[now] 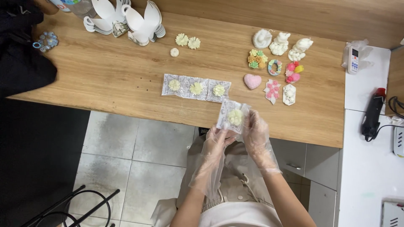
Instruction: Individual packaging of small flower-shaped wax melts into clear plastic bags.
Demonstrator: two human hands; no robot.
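From the head camera, I hold the small clear packet (232, 116) up just over the near edge of the table (126, 80), close to my body, so the pale yellow flower piece inside faces me and I can work the wrapping with both hands. My left hand (216, 141), in a loose clear plastic glove, is mostly closed, thumb and fingers pinching the packet's lower left edge. My right hand (255, 134), gloved the same way, is curled about the packet's right side, fingers partly folded and touching the film.

Just beyond, three wrapped flower pieces (196, 88) lie side by side in a neat row, within easy reach. Further back sit three bare pale flowers (185, 43), unwrapped. To the right, the coloured pieces (275, 63), a pink heart among them, are grouped apart. White paper cutouts (126, 21) are stacked at the far edge.
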